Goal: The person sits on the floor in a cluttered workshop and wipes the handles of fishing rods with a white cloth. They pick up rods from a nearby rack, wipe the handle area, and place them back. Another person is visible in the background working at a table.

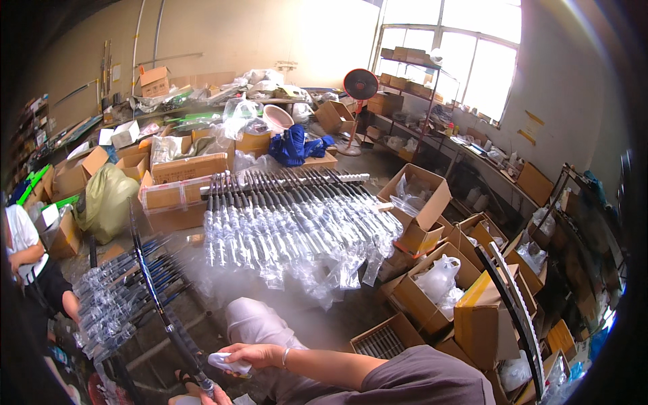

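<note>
A long black fishing rod [159, 297] slants up and to the left in front of me. My left hand [214, 396] is closed around its lower end and is partly cut off by the bottom edge. My right hand [253, 356], with a bracelet at the wrist, grips a folded white cloth [228, 362] close beside the rod's handle. Whether the cloth touches the rod I cannot tell. Ahead, a row of similar rods [290, 196] rests side by side on a rack, their lower parts in clear plastic sleeves. More sleeved rods [121, 297] lie to the left.
Another person [25, 250] is at the far left, near the left-hand rods. Open cardboard boxes [432, 287] crowd my right side. A dark rack bar [509, 310] rises there. Farther back are a standing fan [360, 85], a blue cloth bundle [293, 145] and a yellowish sack [108, 202].
</note>
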The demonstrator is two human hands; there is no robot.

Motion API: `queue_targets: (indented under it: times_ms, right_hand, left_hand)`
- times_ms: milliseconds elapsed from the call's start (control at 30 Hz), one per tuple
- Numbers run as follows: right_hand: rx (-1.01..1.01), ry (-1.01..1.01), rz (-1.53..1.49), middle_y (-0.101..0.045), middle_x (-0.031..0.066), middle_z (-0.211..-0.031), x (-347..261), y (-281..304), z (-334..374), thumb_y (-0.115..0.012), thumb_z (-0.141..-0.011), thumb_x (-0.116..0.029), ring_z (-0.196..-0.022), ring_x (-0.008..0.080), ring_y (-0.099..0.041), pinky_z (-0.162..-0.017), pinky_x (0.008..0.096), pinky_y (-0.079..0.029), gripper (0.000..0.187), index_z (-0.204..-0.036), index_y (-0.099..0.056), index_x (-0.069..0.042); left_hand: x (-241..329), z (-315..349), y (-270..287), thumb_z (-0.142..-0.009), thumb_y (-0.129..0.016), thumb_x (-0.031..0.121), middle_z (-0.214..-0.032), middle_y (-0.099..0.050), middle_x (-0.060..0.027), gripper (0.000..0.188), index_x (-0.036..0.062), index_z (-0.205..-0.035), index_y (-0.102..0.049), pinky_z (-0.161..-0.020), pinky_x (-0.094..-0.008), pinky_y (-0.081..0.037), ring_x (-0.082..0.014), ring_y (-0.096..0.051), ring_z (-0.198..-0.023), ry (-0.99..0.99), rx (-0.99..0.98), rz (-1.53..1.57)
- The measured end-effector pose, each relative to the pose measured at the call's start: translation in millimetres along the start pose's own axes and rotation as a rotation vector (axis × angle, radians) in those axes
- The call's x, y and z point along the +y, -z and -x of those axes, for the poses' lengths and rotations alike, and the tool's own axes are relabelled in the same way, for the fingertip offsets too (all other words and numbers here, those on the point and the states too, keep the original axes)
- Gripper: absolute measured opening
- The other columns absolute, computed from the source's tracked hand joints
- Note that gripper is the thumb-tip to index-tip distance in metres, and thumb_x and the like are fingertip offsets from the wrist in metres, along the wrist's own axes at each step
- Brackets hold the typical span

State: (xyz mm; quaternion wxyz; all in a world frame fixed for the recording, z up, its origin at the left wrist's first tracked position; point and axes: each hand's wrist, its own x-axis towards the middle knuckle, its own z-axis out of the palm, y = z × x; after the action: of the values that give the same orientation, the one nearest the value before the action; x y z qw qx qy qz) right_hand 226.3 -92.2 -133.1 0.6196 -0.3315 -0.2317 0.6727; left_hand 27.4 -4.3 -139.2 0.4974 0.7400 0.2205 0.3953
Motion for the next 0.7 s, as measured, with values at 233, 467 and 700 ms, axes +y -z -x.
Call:
queue_targets:
  times_ms: [233,467,700]
  right_hand:
    - [-0.004,-0.026,-0.014,-0.059,0.0041,-0.090,6,-2,-6,-0.065,-0.088,-0.027,-0.082,0.0134,-0.060,-0.067,0.0281,-0.052,0.041,-0.121,-0.053,-0.005]
    - [-0.013,-0.061,-0.021,-0.059,0.0050,-0.092,14,10,-9,-0.065,-0.087,-0.025,-0.083,0.0137,-0.060,-0.066,0.0289,-0.053,0.044,-0.124,-0.051,-0.005]
    - [0.015,-0.132,0.090,-0.064,0.0081,-0.103,-10,-10,-22,-0.060,-0.089,-0.020,-0.086,0.0178,-0.064,-0.075,0.0324,-0.054,0.049,-0.133,-0.047,-0.005]
  left_hand:
    - [2,9,6,-0.091,-0.060,0.008,-0.104,-0.063,-0.0139,0.026,-0.0054,-0.113,-0.059,-0.085,-0.0372,-0.048,-0.0229,-0.059,-0.092,0.183,0.077,0.136]
    - [24,18,10,-0.092,-0.060,0.011,-0.104,-0.064,-0.0150,0.031,-0.0059,-0.118,-0.058,-0.083,-0.0365,-0.049,-0.0225,-0.060,-0.091,0.153,0.037,-0.136]
    - [-9,28,19,-0.096,-0.049,0.013,-0.061,-0.039,0.0074,0.005,0.0129,-0.091,-0.046,-0.037,-0.0192,-0.024,-0.0019,-0.033,-0.044,0.323,0.225,0.421]
